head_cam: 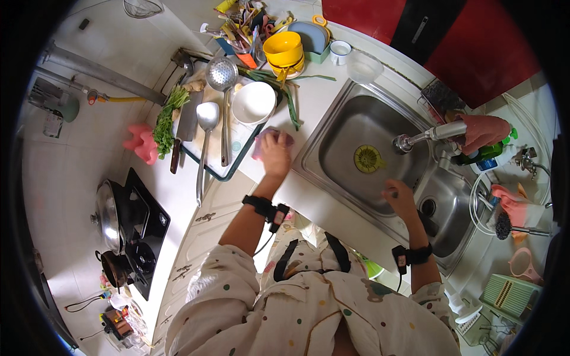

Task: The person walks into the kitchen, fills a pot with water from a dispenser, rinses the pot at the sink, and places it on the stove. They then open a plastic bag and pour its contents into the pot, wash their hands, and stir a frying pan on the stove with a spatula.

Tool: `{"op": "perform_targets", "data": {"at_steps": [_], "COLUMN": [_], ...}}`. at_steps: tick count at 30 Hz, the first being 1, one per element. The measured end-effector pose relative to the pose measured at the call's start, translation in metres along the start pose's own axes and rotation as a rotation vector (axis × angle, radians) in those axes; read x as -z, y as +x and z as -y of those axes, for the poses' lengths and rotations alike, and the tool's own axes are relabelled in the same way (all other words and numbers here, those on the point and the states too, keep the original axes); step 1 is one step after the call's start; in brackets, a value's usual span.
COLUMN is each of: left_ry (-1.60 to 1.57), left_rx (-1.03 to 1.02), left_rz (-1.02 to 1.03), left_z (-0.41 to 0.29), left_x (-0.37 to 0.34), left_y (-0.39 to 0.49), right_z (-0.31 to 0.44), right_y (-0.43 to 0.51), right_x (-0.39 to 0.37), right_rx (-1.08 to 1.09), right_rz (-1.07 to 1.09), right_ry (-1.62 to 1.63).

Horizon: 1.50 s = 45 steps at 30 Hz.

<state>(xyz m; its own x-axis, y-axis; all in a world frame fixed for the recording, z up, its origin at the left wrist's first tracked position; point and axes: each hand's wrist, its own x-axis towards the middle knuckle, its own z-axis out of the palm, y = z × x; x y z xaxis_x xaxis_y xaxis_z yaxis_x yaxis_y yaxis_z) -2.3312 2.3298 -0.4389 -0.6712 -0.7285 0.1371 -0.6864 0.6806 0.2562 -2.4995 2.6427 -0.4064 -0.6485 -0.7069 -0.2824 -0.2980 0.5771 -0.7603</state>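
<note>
My left hand [274, 153] presses down on a crumpled purplish-pink cloth [258, 150] on the white countertop. The cloth lies beside the green-edged cutting board [246, 161]. Over the near side of the large stainless steel sink basin [340, 147], my right hand [399, 199] is curled. A small dark end of an object [392, 194] shows at its fingers; the rest is hidden. Behind the right wrist a black piece [428, 224] is visible, and I cannot tell whether it belongs to the same object.
On the board lie a cleaver [190, 120], a spatula [207, 118], a skimmer [222, 75] and a white bowl [254, 103]. Leafy greens [167, 122] border it. The faucet [418, 138] reaches over the sink; a yellow-green strainer [368, 159] covers its drain. A lidded pan [110, 216] stands on the stove.
</note>
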Motion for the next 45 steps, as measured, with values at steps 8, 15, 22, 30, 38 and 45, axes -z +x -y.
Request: {"op": "perform_targets", "data": {"at_steps": [8, 15, 22, 30, 38, 45], "left_ry": [-0.559, -0.223, -0.618, -2.164, -2.443, -2.324], "left_rx": [0.244, -0.429, -0.120, 0.745, 0.456, 0.785], "left_rz": [0.316, -0.023, 0.718, 1.091, 0.944, 0.769], "left_z": [0.011, -0.065, -0.111, -0.148, -0.084, -0.058], "left_x": [0.009, -0.013, -0.009, 0.042, 0.078, 0.062], "left_y": [-0.012, -0.031, -0.048, -0.055, -0.068, -0.084], "right_z": [0.012, 0.039, 0.065, 0.085, 0.092, 0.138], "right_y": [-0.002, -0.004, -0.011, 0.001, 0.013, 0.003], "right_x": [-0.011, -0.021, -0.008, -0.026, -0.051, -0.082], "right_rx": [0.085, 0.152, 0.207, 0.527, 0.079, 0.162], "right_rz": [-0.042, 0.014, -0.034, -0.182, 0.179, 0.074], "right_ry": [0.037, 0.081, 0.021, 0.087, 1.188, 0.908]}}
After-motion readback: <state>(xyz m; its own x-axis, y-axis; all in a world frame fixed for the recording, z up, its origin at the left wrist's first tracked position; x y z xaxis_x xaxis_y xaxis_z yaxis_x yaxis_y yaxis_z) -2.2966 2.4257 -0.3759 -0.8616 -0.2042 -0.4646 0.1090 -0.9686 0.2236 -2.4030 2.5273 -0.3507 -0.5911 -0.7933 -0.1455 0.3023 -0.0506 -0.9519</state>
